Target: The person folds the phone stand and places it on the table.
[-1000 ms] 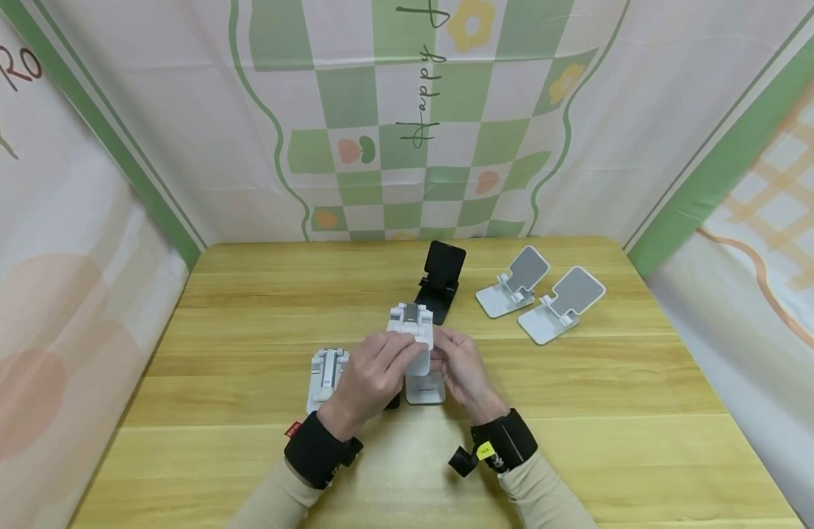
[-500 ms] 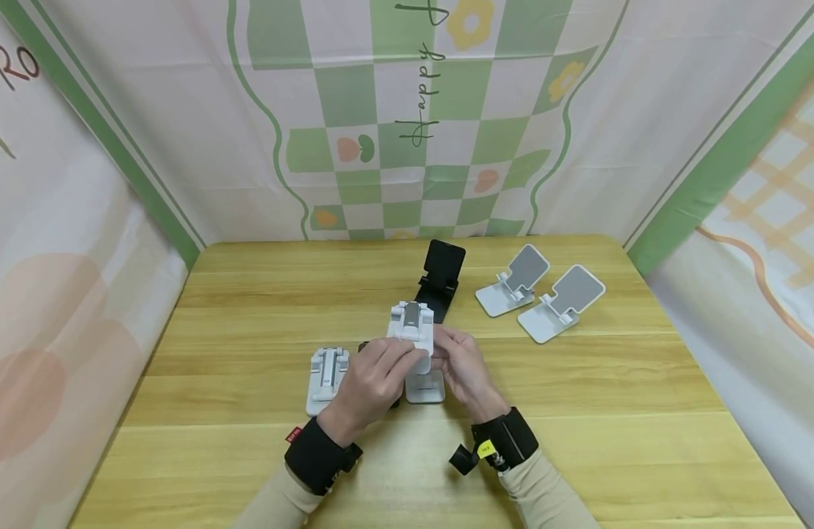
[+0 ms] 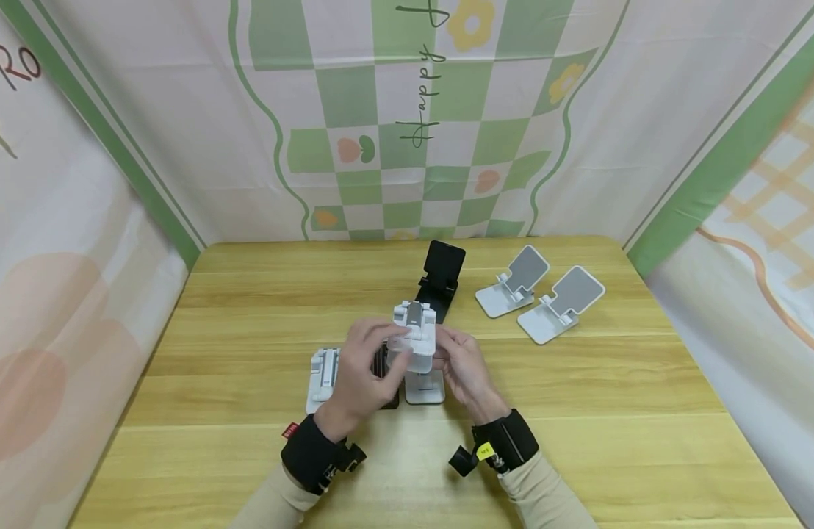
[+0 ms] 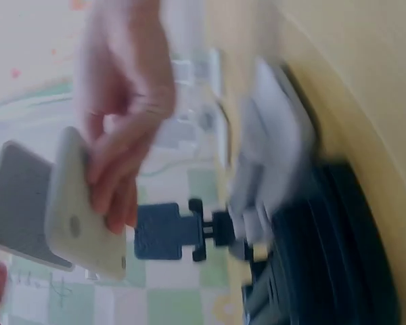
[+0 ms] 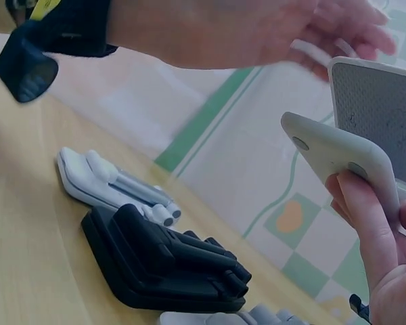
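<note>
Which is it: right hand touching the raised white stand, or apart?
Touching: the left wrist view shows the right hand with its fingers against the flat base of the raised white stand.

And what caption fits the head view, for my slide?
The right hand holds a white stand, the left hand close by; other stands sit on the table.

On tbl (image 3: 645, 426): rear stands (image 3: 577, 290) R, front stands (image 3: 322, 378) L/ctr (adj.).
</note>
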Demonstrator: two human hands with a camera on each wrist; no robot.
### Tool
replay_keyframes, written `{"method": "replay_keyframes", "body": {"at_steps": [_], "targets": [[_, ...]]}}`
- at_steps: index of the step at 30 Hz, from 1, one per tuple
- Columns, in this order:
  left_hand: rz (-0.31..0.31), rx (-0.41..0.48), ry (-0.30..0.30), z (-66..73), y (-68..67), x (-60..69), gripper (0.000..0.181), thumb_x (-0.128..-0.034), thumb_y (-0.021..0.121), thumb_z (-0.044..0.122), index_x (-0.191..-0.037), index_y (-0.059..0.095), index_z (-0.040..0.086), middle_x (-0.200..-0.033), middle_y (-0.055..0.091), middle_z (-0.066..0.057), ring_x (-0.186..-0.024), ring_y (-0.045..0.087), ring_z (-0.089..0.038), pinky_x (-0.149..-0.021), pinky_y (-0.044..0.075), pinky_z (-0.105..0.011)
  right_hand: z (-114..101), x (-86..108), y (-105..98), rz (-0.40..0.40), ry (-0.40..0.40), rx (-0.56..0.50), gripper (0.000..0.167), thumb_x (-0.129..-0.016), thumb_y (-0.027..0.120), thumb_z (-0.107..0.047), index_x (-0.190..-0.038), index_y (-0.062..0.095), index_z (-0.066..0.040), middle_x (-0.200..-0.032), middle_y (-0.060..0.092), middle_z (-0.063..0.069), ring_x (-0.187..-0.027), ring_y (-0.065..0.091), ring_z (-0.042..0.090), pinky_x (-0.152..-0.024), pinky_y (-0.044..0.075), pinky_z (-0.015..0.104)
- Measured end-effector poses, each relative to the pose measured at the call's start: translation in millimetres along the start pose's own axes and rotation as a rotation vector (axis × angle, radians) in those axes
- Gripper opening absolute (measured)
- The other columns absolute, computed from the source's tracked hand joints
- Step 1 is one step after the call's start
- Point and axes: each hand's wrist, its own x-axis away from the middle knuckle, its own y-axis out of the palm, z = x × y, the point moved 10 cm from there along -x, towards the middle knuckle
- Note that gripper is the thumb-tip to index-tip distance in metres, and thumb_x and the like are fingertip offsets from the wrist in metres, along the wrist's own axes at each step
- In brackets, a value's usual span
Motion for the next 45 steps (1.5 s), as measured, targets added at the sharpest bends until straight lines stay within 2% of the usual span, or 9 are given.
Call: {"method": "replay_keyframes", "body": {"at_steps": [3,7,9,12,15,19,29,35,45], "targets": [[0.026,0.194,-0.406,-39.6,-2.2,5.1,0.03,-0.0987,0.065,0.016,-0.123,0.066,-0.001,-0.119,0.064,-0.016,-0.107,0.06,-0.029,-0.091,0.053,-0.039,0,0.3,0,-0.004,0.002,0.009,0.039,-0.109,0.047,-0.01,-0.139,0.051,0.015,-0.112,0.076,0.016,-0.091,0.077,0.019,-0.08,0.063,0.033],[-0.06,0.476,-0.958,-81.9,16.4,33.9,0.047,-0.1045,0.06,0.03,-0.143,0.054,0.004,-0.138,0.054,-0.014,-0.119,0.055,-0.03,-0.1,0.05,-0.045,0,1.1,0,-0.009,0.0,0.023,0.04,-0.109,0.049,-0.012,-0.139,0.052,0.014,-0.114,0.075,0.017,-0.093,0.077,0.019,-0.08,0.063,0.033],[-0.133,0.619,-1.123,-89.6,29.4,46.8,0.055,-0.1054,0.056,0.036,-0.15,0.048,0.004,-0.146,0.05,-0.016,-0.126,0.053,-0.033,-0.106,0.047,-0.05,1,1.4,0,-0.009,-0.002,0.027,0.04,-0.109,0.049,-0.012,-0.139,0.052,0.014,-0.113,0.075,0.016,-0.092,0.077,0.019,-0.079,0.063,0.032],[-0.216,0.82,-1.25,-90.8,45.1,58.0,0.065,-0.1049,0.053,0.042,-0.155,0.04,0.003,-0.154,0.043,-0.02,-0.135,0.047,-0.036,-0.113,0.041,-0.053,1,2.0,0,-0.001,-0.006,0.025,0.039,-0.109,0.048,-0.011,-0.139,0.052,0.015,-0.113,0.076,0.017,-0.092,0.077,0.019,-0.079,0.063,0.033],[-0.243,0.947,-1.297,-89.0,53.0,61.2,0.064,-0.1041,0.053,0.04,-0.156,0.04,0.005,-0.155,0.042,-0.021,-0.135,0.045,-0.033,-0.111,0.042,-0.051,0,2.4,0,0.004,-0.008,0.026,0.039,-0.109,0.048,-0.009,-0.14,0.051,0.015,-0.114,0.075,0.018,-0.091,0.077,0.018,-0.08,0.063,0.033],[-0.252,0.985,-1.315,-89.4,55.2,63.1,0.058,-0.1048,0.052,0.035,-0.152,0.042,0.002,-0.147,0.049,-0.019,-0.125,0.051,-0.027,-0.101,0.048,-0.043,1,1.8,0,0.011,-0.001,0.035,0.039,-0.109,0.047,-0.009,-0.14,0.052,0.014,-0.114,0.075,0.017,-0.09,0.077,0.018,-0.079,0.063,0.032],[-0.323,0.927,-1.337,-92.6,56.8,66.3,0.057,-0.1036,0.054,0.028,-0.148,0.044,-0.005,-0.137,0.055,-0.016,-0.115,0.056,-0.023,-0.092,0.053,-0.034,2,-0.2,0,-0.006,0.003,0.061,0.04,-0.109,0.049,-0.011,-0.14,0.052,0.012,-0.119,0.073,0.02,-0.09,0.077,0.018,-0.078,0.063,0.032],[-0.3,0.904,-1.341,-95.7,55.9,66.2,0.05,-0.1027,0.056,0.025,-0.142,0.051,-0.005,-0.132,0.057,-0.013,-0.114,0.057,-0.023,-0.091,0.054,-0.035,0,0.5,3,-0.063,0.005,0.088,0.043,-0.109,0.048,-0.014,-0.143,0.049,0.012,-0.122,0.072,0.02,-0.091,0.076,0.016,-0.078,0.063,0.03],[-0.293,0.857,-1.325,-98.1,53.6,65.2,0.05,-0.1039,0.056,0.027,-0.143,0.053,-0.003,-0.134,0.059,-0.014,-0.113,0.06,-0.022,-0.093,0.054,-0.035,-6,1.3,12,-0.18,-0.008,0.062,0.049,-0.11,0.041,-0.018,-0.144,0.04,0.018,-0.109,0.077,0.006,-0.089,0.077,0.016,-0.076,0.063,0.029]]}}
